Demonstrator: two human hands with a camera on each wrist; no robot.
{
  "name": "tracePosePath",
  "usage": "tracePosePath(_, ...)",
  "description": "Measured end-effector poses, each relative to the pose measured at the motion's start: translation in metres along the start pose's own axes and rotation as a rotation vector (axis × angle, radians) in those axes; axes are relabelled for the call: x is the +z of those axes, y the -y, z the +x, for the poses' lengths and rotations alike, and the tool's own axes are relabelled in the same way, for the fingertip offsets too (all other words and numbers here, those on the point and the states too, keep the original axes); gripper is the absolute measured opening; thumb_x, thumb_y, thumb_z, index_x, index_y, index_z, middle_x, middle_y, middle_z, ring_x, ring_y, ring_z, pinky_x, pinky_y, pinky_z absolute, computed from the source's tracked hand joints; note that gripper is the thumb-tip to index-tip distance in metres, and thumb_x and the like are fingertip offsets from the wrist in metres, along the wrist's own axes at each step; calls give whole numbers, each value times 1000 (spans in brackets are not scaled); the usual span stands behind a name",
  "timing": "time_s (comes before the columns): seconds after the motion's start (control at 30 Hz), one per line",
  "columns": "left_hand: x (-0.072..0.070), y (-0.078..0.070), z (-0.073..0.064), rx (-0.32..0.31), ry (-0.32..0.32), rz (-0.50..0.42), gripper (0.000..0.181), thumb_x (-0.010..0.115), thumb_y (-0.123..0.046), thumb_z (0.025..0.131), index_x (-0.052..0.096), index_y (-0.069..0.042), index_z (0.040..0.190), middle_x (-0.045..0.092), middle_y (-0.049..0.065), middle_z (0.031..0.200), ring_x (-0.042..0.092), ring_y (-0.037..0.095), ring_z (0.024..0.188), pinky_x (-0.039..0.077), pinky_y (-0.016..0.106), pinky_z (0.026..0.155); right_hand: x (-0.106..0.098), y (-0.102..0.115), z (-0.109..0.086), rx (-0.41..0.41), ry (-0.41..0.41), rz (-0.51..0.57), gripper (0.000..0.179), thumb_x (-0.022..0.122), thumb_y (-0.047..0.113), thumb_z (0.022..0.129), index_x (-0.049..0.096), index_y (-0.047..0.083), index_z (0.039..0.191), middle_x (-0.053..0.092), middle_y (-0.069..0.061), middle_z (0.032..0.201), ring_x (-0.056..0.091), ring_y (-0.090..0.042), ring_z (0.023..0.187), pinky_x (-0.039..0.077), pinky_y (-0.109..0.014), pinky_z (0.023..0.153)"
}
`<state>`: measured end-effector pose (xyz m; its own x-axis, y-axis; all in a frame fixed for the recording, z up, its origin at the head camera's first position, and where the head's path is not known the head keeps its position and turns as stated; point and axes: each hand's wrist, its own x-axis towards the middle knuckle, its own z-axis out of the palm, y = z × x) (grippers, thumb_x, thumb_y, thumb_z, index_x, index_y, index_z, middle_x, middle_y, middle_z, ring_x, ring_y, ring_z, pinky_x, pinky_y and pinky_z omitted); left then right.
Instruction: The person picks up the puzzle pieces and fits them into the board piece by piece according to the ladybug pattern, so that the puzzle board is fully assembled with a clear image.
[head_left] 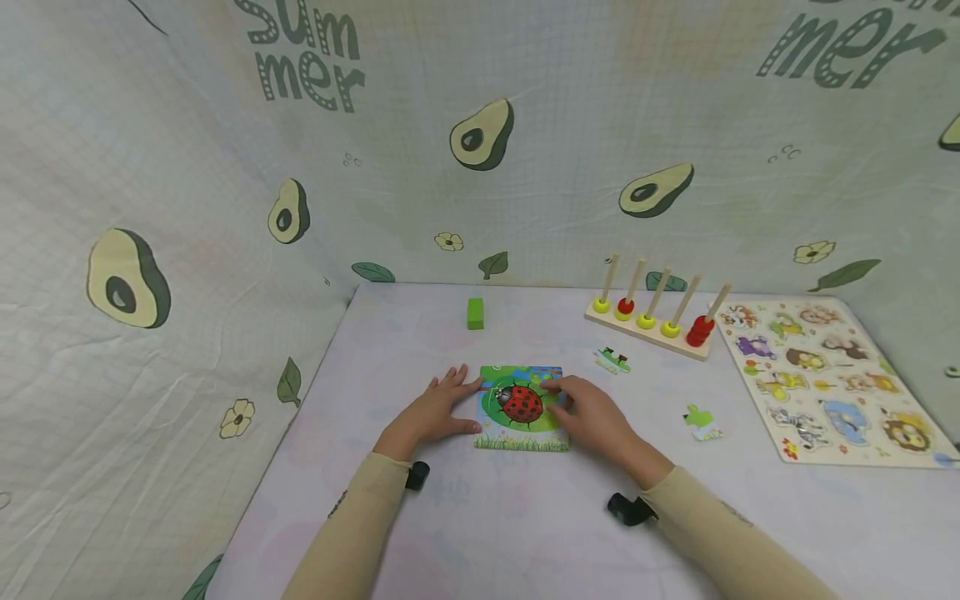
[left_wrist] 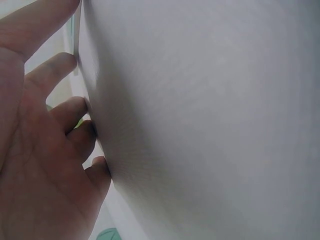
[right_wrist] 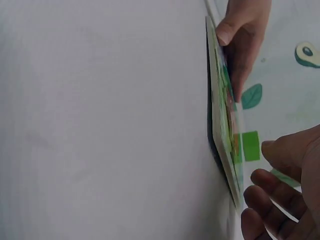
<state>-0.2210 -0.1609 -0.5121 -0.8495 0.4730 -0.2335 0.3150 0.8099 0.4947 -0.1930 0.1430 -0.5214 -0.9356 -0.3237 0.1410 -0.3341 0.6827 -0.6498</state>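
Observation:
A ladybug jigsaw puzzle point(head_left: 520, 406) lies on the white table, showing a red spotted ladybug on green with grass along its near edge. My left hand point(head_left: 429, 417) rests at its left side, fingers spread, with thumb and index fingertip right at the edge. Over the right edge of the puzzle hovers my right hand point(head_left: 597, 422), its thumb and fingers loosely bent and apart. In the right wrist view, no piece shows between those fingers, and the puzzle board point(right_wrist: 220, 115) appears edge-on beside them.
Two loose jigsaw pieces lie to the right, one farther back point(head_left: 613, 360) and one nearer point(head_left: 702, 423). A green block point(head_left: 476, 313) stands behind the puzzle. A wooden peg counter with red and yellow beads point(head_left: 652, 330) and an animal puzzle board point(head_left: 813, 398) occupy the right side.

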Motion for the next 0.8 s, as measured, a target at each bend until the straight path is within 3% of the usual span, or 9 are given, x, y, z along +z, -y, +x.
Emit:
tracePosePath(0.33,1,3,1,-3,3,12,87,77,-48,87,37,-24,160,13,9,170,4,28,157,5,48,127,-26,-28,-2,65,-69,-59,35,73,17,94,68,11,128,67,-4,113,56,-16,86,48,-35,72)
tracePosePath(0.8,1,1,2,-8,-2,29,85,78,-47,88,38,-24,159,14,10,169,5,27,157,6,48,127,-56,-67,-3,206,-77,-57,44,68,21,98,59,2,137,55,-19,128,58,-33,105,52,-51,87)
